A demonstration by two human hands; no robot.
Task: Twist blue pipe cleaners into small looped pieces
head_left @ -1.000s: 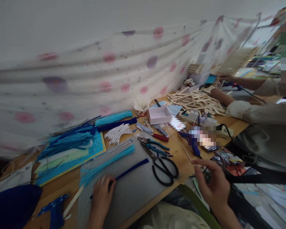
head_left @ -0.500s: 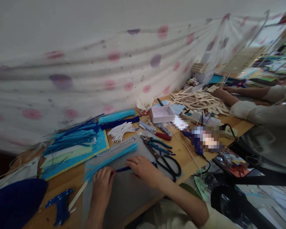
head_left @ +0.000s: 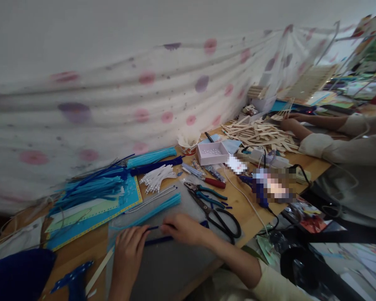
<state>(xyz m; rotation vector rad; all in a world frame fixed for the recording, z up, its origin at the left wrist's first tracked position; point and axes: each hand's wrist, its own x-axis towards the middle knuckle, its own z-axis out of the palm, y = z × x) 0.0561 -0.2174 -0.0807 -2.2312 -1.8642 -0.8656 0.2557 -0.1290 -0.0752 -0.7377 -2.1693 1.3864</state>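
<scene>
A thin dark blue strip runs between my two hands above the grey mat. My left hand has its fingers closed on the strip's left end. The fingertips of my right hand pinch its right end. Another dark blue strip lies on the mat just below, partly behind my right hand. Beyond my hands rests a bundle of light blue stems. Black scissors and teal-handled pliers lie to the right.
At the lower left are a blue glue gun and a wooden stick. White stems, a white box and a paper cup stand farther back. Another person's hands are near piled wooden sticks.
My right hand has gone from lying spread over the strip on the mat to pinching a strip nearer my left hand. The view has shifted slightly.
</scene>
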